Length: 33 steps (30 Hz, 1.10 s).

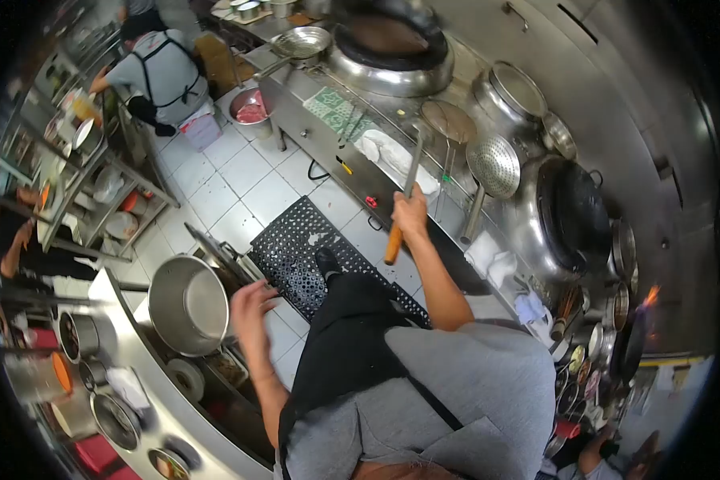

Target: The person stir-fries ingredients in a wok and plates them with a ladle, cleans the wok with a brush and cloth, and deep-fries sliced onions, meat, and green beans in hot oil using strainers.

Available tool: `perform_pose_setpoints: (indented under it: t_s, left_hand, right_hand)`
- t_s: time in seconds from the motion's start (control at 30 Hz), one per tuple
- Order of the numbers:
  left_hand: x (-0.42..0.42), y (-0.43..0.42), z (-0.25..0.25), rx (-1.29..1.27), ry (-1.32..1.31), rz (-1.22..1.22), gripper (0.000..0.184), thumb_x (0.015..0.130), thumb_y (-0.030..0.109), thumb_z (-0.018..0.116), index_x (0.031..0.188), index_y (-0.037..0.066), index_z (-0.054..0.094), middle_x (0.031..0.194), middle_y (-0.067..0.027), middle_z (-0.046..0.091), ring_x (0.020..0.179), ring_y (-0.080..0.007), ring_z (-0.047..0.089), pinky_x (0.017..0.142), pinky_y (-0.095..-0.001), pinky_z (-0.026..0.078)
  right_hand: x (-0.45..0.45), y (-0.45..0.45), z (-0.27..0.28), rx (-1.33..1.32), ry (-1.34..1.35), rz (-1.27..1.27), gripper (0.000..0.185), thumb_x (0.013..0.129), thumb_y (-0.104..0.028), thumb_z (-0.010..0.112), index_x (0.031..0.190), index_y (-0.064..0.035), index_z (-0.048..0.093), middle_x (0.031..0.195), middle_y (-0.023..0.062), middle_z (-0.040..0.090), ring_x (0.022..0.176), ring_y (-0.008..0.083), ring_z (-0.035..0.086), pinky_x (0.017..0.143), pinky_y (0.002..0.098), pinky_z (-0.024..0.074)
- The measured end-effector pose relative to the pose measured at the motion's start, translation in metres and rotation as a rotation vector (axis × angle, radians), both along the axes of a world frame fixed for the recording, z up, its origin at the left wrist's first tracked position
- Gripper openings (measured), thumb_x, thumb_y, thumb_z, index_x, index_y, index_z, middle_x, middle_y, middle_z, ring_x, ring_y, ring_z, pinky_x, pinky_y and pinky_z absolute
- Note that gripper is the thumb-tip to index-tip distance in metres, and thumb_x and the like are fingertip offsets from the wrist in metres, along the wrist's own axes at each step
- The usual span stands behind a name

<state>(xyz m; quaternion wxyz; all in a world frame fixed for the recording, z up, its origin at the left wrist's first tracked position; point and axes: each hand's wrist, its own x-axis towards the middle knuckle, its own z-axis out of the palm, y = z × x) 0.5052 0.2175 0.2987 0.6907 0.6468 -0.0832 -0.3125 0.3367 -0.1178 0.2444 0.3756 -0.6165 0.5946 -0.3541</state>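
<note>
My right hand [410, 212] is closed round a long metal tool [414, 164] with a wooden handle [393, 244]; its far end reaches over the steel counter beside a white cloth [396, 160]. To the left, my left hand [252, 310] is raised beside a large empty steel pot [189, 305], its fingers apart and slightly blurred, with nothing in them. A perforated ladle [494, 166] and a round strainer [448, 121] lie on the counter, right of the metal tool.
Woks [572, 216] line the right counter, with a flame [652, 296] at far right. A black perforated mat [302, 248] lies on the tiled floor. One person [164, 72] crouches near a meat bowl [250, 110]; another person [20, 240] stands at left by the shelves [84, 200].
</note>
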Motion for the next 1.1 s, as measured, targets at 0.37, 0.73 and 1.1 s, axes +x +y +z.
perform_pose_setpoints:
  t_s: [0.37, 0.73, 1.1]
  left_hand:
    - [-0.007, -0.247, -0.015, 0.083, 0.427, -0.932, 0.039, 0.094, 0.03, 0.049, 0.122, 0.003, 0.045, 0.081, -0.0051, 0.056, 0.06, -0.0109, 0.055, 0.048, -0.0231, 0.045]
    - [0.036, -0.279, -0.019, 0.249, 0.111, -0.939, 0.03, 0.09, 0.018, 0.056, 0.116, 0.003, 0.051, 0.059, 0.0054, 0.042, 0.044, -0.0037, 0.039, 0.039, -0.0197, 0.032]
    - [0.029, -0.29, -0.057, 0.003, 0.049, -1.158, 0.069, 0.089, 0.046, 0.053, 0.137, 0.0, 0.033, 0.085, -0.0066, 0.057, 0.068, -0.0139, 0.056, 0.066, -0.0269, 0.049]
  right_hand:
    - [-0.029, -0.095, -0.003, -0.412, 0.485, -0.204, 0.029, 0.083, -0.026, 0.057, 0.1, -0.0024, 0.06, 0.09, 0.0247, 0.06, 0.092, 0.0392, 0.056, 0.082, 0.0468, 0.0428]
    - [-0.038, -0.165, 0.002, -0.113, 0.075, -0.255, 0.035, 0.075, -0.012, 0.057, 0.107, 0.0023, 0.055, 0.086, 0.0191, 0.064, 0.078, 0.0295, 0.062, 0.073, 0.0354, 0.0467]
    - [0.007, -0.2, -0.038, -0.044, 1.03, -0.183, 0.057, 0.079, -0.036, 0.057, 0.112, 0.0093, 0.049, 0.11, 0.0252, 0.053, 0.101, 0.0391, 0.056, 0.081, 0.0493, 0.0454]
